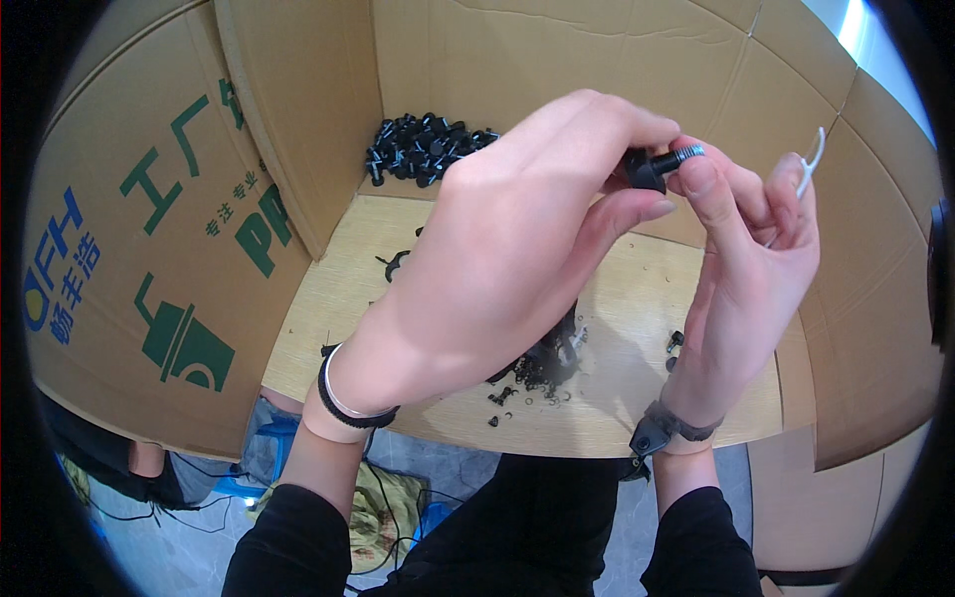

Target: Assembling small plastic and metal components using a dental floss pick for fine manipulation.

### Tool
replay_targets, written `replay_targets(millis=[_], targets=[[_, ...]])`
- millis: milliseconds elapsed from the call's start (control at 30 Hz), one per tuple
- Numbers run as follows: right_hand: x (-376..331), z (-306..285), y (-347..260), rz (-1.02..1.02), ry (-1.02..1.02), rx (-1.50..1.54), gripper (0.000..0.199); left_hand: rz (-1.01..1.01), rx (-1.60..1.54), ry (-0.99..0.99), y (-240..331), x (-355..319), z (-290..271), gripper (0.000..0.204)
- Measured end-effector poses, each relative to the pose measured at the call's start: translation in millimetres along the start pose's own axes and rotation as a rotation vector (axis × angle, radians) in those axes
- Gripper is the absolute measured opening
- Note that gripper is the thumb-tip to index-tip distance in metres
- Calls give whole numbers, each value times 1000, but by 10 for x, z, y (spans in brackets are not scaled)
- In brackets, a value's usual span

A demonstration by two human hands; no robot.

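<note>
Raised above the table, my left hand [527, 199] grips the round black head of a black knob screw [647, 171]. Its silvery threaded end points right. The thumb and forefinger of my right hand [751, 234] pinch at that thread; whether a small part sits between them is hidden. A thin white strip [814, 159] sticks out from among the other fingers of my right hand. Below on the tabletop, partly covered by my left hand, lies a heap of small black parts [545, 368] with tiny rings around it.
A pile of black knob screws [428, 147] stands at the back left against the cardboard wall [557, 60]. A few black parts [675, 341] lie at the right of the wooden table [328, 259]. Cardboard also encloses both sides. Another person's arm [145, 459] shows at lower left.
</note>
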State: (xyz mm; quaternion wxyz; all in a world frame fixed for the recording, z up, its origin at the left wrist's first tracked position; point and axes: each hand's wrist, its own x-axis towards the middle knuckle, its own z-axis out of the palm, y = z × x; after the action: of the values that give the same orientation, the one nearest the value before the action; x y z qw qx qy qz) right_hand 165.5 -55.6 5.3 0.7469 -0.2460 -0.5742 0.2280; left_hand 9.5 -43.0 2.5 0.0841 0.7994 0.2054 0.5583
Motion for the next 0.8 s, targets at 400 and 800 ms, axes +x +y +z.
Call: replay_targets(millis=[400, 800], targets=[[-19, -39, -49, -106, 61, -71, 43, -158, -153, -33, -39, 1, -100, 26], [-30, -53, -55, -119, -79, -113, 41, -307, -824, -130, 9, -9, -97, 25]])
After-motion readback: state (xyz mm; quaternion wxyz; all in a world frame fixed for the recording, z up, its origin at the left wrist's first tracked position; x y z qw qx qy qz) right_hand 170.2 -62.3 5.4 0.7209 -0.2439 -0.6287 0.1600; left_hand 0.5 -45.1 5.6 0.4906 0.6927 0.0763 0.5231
